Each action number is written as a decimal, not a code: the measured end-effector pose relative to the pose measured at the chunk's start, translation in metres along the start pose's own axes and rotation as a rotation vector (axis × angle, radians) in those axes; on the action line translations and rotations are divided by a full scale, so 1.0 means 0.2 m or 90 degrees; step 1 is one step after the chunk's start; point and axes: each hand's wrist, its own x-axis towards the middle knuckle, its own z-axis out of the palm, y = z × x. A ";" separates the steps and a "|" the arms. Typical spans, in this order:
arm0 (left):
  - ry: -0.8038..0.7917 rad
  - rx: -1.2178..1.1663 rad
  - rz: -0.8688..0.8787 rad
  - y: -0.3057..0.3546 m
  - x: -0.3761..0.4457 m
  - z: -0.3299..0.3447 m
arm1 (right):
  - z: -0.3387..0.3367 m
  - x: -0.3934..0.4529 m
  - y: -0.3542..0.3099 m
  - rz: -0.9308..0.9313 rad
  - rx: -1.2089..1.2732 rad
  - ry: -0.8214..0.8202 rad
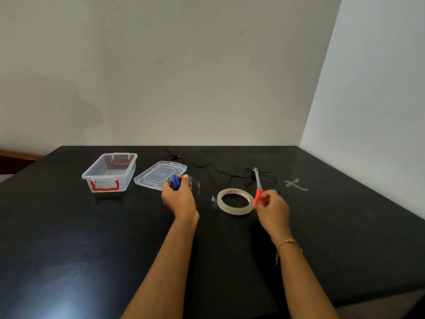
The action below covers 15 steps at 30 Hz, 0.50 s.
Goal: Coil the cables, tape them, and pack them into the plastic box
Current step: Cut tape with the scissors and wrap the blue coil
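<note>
Left hand (178, 195) grips the coiled blue cable (174, 181) with a tape strip (195, 184) hanging off it, right hand (272, 207) clutches scissors (259, 188), so taping's half done (black cable (220, 171) beyond both hands is loose, box (109, 172) has nothing in it).

A black table (69, 249) with a faint wood grain fills the lower half of the view, its far edge against a plain off-white wall (161, 65). At the right a second, paler wall (372, 111) meets it in a corner. A soft glare lies near the table's near left corner. A strip of brown wood (18, 155) shows beyond the far left corner.
</note>
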 end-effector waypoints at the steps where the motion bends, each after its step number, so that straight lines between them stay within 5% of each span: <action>1: -0.011 0.011 0.007 0.00 0.00 0.00 | -0.02 0.03 0.03 0.010 -0.108 0.034; 5: -0.056 0.055 0.042 -0.01 -0.02 0.01 | -0.14 0.12 0.12 0.114 -0.328 0.046; 15: -0.062 0.088 0.073 -0.02 -0.02 0.01 | -0.19 0.21 0.15 0.116 -0.347 0.092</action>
